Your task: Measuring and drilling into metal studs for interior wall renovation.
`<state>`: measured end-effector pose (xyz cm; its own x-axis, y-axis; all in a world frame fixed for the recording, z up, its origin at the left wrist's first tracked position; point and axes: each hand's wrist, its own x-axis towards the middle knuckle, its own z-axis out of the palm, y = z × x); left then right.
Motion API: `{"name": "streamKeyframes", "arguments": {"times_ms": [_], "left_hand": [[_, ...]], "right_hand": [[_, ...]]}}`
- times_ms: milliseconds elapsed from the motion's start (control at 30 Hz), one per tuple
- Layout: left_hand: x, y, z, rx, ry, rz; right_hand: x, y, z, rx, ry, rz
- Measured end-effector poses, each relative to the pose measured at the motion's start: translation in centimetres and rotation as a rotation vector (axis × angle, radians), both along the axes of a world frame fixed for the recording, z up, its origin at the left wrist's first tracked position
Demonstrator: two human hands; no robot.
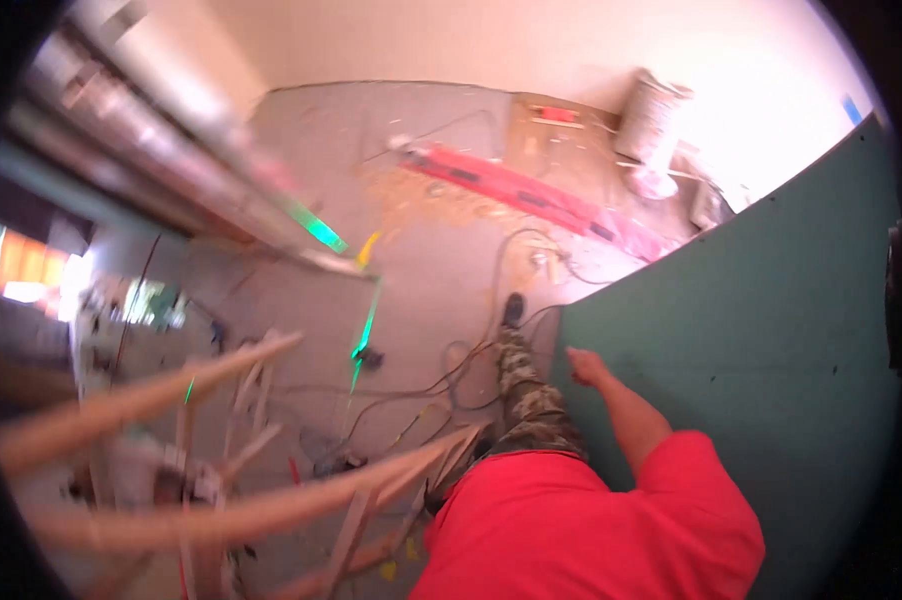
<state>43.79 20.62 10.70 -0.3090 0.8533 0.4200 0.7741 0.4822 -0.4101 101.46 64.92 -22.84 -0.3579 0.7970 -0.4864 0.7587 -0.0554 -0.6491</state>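
My right hand (588,368) hangs in front of a large green board (731,330) that stands at the right. Its fingers look curled, one pointing a little forward, and no object shows in them. Whether the hand touches the board I cannot tell. The left hand is out of the picture. One leg in camouflage trousers (531,395) is stretched forward, with a dark shoe on the floor.
Wooden ladder-like frames (261,505) rise at the left. Cables and hoses (451,375) wind across the grey floor (421,290). A long red level-like bar (541,200) lies ahead, near a whitish bucket (653,115). A green laser line (366,330) crosses the floor by a small dark device (369,357).
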Motion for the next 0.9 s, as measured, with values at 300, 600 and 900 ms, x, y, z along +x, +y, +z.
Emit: {"name": "streamKeyframes", "arguments": {"times_ms": [300, 600, 900], "left_hand": [[-4.7, 46.8, -7.8, -0.182, -0.435, -0.392], [4.6, 81.1, -19.5, -0.374, -0.795, -0.737], [19.9, 110.5, -25.2, -0.773, -0.940, -1.040]], "right_hand": [[-5.0, 20.1, 1.4, -0.357, 0.231, -0.584], [1.1, 39.4, 6.9, -0.432, 0.015, -0.799], [13.2, 40.1, 3.3, -0.013, -0.138, -1.333]]}}
